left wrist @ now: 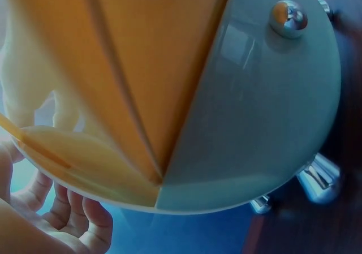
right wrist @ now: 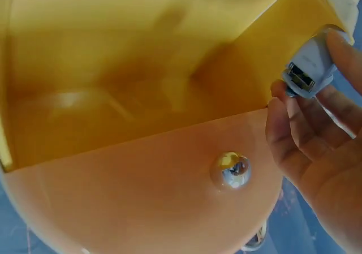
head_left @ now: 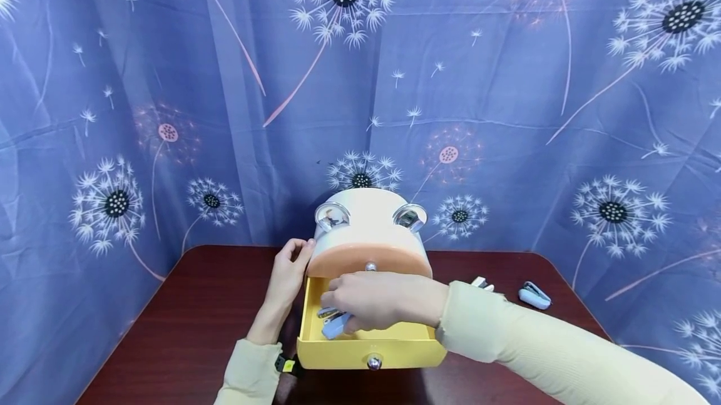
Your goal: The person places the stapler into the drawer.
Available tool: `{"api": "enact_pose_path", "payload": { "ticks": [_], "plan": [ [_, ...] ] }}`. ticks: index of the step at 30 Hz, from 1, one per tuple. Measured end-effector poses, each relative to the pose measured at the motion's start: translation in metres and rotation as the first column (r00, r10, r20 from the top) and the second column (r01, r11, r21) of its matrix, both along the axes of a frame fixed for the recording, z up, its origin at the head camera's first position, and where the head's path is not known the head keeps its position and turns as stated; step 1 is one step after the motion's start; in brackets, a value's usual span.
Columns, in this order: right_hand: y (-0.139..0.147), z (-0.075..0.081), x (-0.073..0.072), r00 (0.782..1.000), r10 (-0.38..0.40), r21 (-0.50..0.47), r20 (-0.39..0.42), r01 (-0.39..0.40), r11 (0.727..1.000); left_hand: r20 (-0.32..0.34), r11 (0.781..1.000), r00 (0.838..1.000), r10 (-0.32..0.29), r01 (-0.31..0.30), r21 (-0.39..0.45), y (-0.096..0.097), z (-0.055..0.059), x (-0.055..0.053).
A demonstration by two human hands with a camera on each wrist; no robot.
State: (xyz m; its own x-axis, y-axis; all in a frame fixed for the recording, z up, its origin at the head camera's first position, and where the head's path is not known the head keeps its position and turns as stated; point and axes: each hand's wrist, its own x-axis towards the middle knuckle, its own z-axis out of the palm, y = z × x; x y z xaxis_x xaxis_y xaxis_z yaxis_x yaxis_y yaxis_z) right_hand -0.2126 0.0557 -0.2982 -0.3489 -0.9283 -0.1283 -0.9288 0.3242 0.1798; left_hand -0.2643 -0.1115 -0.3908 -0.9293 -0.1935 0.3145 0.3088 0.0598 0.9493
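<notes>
A light blue mini stapler (right wrist: 311, 64) is pinched by my right hand (head_left: 374, 302), inside the pulled-out yellow drawer (head_left: 372, 355) near its left wall. The right wrist view shows the fingers and thumb about the stapler. The drawer belongs to a small rounded cabinet (head_left: 368, 217) with a white top and a peach upper front. At the cabinet's left side, my left hand (head_left: 287, 276) touches the white wall, its fingers (left wrist: 96, 225) loosely bent in the left wrist view. My right hand and forearm hide part of the drawer floor.
Another light blue stapler (head_left: 534, 295) lies on the dark red table (head_left: 225, 305) to the right. A white object (head_left: 481, 283) near it is partly covered by my right sleeve. Two round shiny pieces (head_left: 332, 215) stick out from the cabinet top. A patterned blue curtain (head_left: 270, 142) hangs behind.
</notes>
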Motion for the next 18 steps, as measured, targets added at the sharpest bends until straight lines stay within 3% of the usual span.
{"api": "enact_pose_path", "payload": {
  "ticks": [10,18],
  "plan": [
    [-0.023,-0.015,-0.008,0.994,-0.103,0.198,-0.021,0.105,0.975,-0.006,1.0,1.0,-0.009,0.009,-0.002,-0.004,-0.021,-0.019],
    [-0.038,-0.034,-0.008,0.982,-0.187,0.254,0.014,0.177,0.951,-0.002,1.0,1.0,-0.006,0.006,0.012,-0.005,-0.025,-0.019]
  ]
}}
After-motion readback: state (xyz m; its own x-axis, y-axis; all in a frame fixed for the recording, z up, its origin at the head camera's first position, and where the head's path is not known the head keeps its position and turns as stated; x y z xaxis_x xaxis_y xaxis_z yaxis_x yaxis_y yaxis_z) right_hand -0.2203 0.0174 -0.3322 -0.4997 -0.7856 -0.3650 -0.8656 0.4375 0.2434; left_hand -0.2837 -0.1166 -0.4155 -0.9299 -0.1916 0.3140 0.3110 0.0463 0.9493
